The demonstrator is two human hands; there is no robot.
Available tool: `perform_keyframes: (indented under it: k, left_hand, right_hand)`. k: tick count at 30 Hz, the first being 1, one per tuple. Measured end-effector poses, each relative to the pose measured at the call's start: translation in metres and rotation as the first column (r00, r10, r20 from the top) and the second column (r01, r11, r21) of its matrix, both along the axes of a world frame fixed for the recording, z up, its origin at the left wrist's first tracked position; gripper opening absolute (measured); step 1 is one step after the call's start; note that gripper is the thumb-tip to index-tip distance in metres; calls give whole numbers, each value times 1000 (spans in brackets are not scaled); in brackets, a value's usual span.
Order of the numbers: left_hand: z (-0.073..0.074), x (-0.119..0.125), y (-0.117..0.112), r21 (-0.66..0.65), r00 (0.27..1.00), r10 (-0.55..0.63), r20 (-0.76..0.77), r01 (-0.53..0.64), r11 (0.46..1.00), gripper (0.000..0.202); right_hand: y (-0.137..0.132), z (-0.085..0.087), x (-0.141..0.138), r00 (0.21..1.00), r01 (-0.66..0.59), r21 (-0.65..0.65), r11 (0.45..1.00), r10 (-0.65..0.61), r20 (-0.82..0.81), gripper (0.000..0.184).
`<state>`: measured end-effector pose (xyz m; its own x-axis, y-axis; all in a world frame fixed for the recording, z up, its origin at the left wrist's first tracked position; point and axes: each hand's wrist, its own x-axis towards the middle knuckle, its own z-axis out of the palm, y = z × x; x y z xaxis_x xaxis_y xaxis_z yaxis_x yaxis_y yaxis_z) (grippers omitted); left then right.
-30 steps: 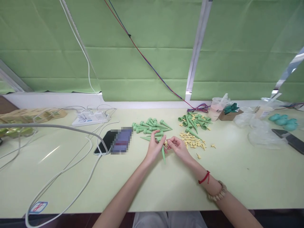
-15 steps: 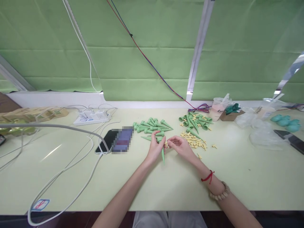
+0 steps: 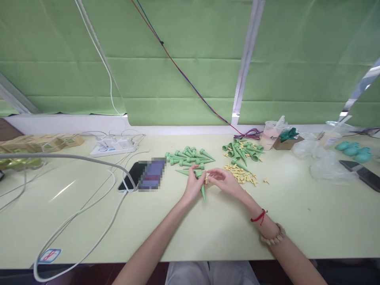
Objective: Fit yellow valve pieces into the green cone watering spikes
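Cable (image 3: 45, 280) loops over the front edge of the tabletop (image 3: 218, 233) at left; pale surface stretches between the forearms to that edge. The left hand (image 3: 194, 186) grips a green spike (image 3: 203, 194), smooth and tapering, its tip toward the edge. The right hand (image 3: 224, 184) curls at a yellow peg (image 3: 206, 180) beside it; whether it pinches that, I cannot tell.

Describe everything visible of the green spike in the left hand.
The green spike looks like plastic, with a wider head and tapering point. The left hand grips its upper part, partly hiding it; the tip points down the picture. A yellow piece shows beside it; the right hand is close, contact unclear.
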<state>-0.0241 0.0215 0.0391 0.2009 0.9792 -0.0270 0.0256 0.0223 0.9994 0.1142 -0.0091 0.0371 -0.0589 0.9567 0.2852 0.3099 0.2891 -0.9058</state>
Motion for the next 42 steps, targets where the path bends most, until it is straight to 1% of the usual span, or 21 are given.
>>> perform_keyframes:
  k: [1,4,5,7,9,11,12,14,16,18,20,21,25,28,30,31,33,34,37,40,42]
  left_hand:
    - [0,0,0,2,1000,-5,-18,5,1000,54]
    - [-1,1,-1,18,998,-8,-65,9,1000,52]
    - [-2,1,-1,26,997,-2,-71,4,1000,52]
    - [-4,1,0,38,998,7,-68,-4,999,51]
    - [-5,2,0,46,998,6,-57,-3,999,50]
    - [-5,2,1,58,999,15,-48,-12,998,49]
    - [-5,2,1,62,999,27,-43,-24,998,49]
    - [-4,3,2,50,999,36,-36,-34,998,50]
    - [-3,3,2,19,999,25,-27,-24,1000,52]
    - [-3,4,2,9,999,24,-24,-24,1000,53]
    - [-2,4,1,22,999,32,-24,-31,999,52]
    - [-2,5,1,26,999,28,-25,-27,999,52]
    - [-3,6,-1,6,1000,-15,-15,16,1000,54]
    - [-3,6,0,-25,999,-34,-24,33,999,56]
    - [-3,5,2,-81,999,-30,-33,27,996,56]
    - [-3,5,3,-111,999,-21,-36,17,994,55]
    - [-1,4,4,-151,999,3,-32,-8,989,53]
    - [-1,3,4,-156,1000,11,-29,-15,988,52]
    - [-1,4,4,-132,1000,-1,-17,-1,991,50]
    - [-4,6,2,-109,998,-55,0,55,993,50]
    - [-7,7,1,-86,997,-81,10,82,993,50]
  right_hand:
    - [0,0,1,1000,0,-6,1000,0,7,23]
    - [1,1,2,1000,23,51,998,-23,2,19]
    - [1,1,3,1000,12,44,999,-11,-12,21]
    - [1,0,4,998,-44,-29,999,43,-40,28]
    - [2,0,5,996,-79,-71,994,76,-42,26]
    - [2,-1,5,998,-59,-29,998,58,-30,24]
    - [2,-1,5,999,-42,-12,999,42,-28,27]
    - [2,-1,6,998,-49,-43,998,48,-29,30]
    - [2,-1,7,997,-77,-100,992,75,-26,27]
    - [2,0,9,998,-65,-89,994,63,-20,26]
    - [2,0,9,999,-38,-64,997,37,-16,35]
    - [2,0,9,999,-44,-78,996,43,-17,36]
    - [0,-1,7,994,-111,-157,981,108,-29,26]
    - [2,0,11,994,-106,-105,989,105,-22,19]
    - [4,1,20,997,-58,-42,997,60,52,11]
    - [6,2,26,993,-7,-6,1000,8,115,6]
    - [8,3,42,962,120,76,990,-135,239,13]
    - [9,3,50,929,208,83,975,-223,296,14]
    - [9,-1,72,849,386,91,918,-391,356,18]
    - [7,-7,83,776,507,92,857,-500,386,23]
    - [6,-8,83,747,541,102,835,-533,398,25]
